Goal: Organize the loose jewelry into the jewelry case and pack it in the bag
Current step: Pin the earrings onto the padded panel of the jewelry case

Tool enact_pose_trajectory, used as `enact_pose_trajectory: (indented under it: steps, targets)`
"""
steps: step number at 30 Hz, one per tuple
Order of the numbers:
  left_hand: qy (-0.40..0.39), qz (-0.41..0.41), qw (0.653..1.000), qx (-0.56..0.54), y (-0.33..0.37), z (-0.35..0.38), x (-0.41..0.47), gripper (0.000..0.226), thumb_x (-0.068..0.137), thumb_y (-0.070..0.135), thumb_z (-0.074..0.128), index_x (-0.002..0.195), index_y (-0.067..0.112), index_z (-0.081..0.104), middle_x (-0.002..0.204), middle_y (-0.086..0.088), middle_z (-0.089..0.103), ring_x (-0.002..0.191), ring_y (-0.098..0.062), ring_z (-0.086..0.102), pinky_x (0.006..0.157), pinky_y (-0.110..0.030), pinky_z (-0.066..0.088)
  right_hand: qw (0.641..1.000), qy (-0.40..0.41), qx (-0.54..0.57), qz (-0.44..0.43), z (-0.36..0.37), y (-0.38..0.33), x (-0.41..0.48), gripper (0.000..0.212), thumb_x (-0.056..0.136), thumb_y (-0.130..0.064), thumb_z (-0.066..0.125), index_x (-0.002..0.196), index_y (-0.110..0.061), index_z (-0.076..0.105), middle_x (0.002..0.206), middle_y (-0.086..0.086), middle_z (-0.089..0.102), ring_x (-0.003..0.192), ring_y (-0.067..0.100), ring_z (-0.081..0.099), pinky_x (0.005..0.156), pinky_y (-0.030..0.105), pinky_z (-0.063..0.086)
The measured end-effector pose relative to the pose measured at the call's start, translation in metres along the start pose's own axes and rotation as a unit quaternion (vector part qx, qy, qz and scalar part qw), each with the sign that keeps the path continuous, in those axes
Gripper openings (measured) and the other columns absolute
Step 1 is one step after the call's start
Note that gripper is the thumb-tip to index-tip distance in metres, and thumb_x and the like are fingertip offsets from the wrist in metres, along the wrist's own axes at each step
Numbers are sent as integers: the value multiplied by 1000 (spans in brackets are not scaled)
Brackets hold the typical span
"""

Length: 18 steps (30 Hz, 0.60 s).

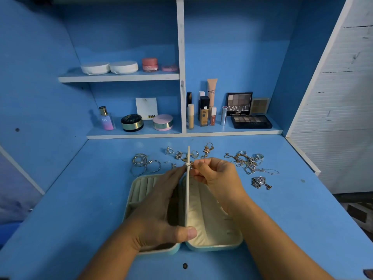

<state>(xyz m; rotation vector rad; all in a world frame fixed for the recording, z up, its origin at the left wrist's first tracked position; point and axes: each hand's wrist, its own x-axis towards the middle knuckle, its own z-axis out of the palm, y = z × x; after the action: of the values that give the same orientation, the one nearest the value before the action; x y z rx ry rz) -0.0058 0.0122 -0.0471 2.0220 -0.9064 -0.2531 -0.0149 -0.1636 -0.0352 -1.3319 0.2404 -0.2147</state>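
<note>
I'm holding the case's (218, 242) flap (188, 201) upright, left hand (161, 209) grip curled round it; right hand (216, 176) grip pinching what looks like a small stud (187, 164) at flap top. I'm thinking steady flap + straight push is needed. Case lying open on tabletop (80, 199), loose jewelry (245, 161) just beyond.

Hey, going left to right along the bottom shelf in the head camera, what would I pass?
Perfume bottle → black round compact → pink round compact → white divider → concealer tube → foundation bottle → red lip gloss → silver lipstick → flat eyeshadow palette.

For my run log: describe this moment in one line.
case open; left hand holds flap upright; right hand pinches small piece; loose jewelry on desk
</note>
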Motion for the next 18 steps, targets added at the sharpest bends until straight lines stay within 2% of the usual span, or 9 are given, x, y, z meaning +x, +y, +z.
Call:
enact_pose_trajectory:
  steps: [6,11,14,17,18]
  targets:
    - [-1,-1,1000,-10,2,0,-1,114,54,58,77,152,30,25,155,4,32,144,-20,31,114,-52,31,1000,0,5,-2,0,1,0,14,88,-11,63,82,0,67,70,8,67,71,16,65,80,31,55]
    - [-5,1,1000,-13,4,-1,-1,114,55,60,77,152,32,23,155,6,31,144,-19,31,113,-51,32,999,-3,-27,-22,1,2,2,14,89,-13,63,80,-2,68,71,6,70,69,12,66,75,25,55]
    - [-3,8,1000,-6,4,-1,-1,113,55,58,77,152,33,23,155,7,31,144,-17,30,114,-51,32,995,-5,-86,-52,0,3,5,15,89,-16,63,83,-3,69,75,8,72,72,14,68,80,29,56]
    - [-4,11,1000,3,6,-2,-1,113,55,58,75,152,36,22,153,10,31,143,-14,31,113,-48,33,980,-2,-174,-98,-1,6,6,11,90,-22,63,84,-14,69,78,5,72,78,19,69,82,37,56]
    - [-5,11,1000,6,7,-2,0,113,54,59,74,152,37,22,153,12,31,142,-13,31,113,-48,34,972,-1,-206,-112,-2,7,6,9,90,-23,63,85,-18,68,77,3,72,77,18,68,79,35,56]
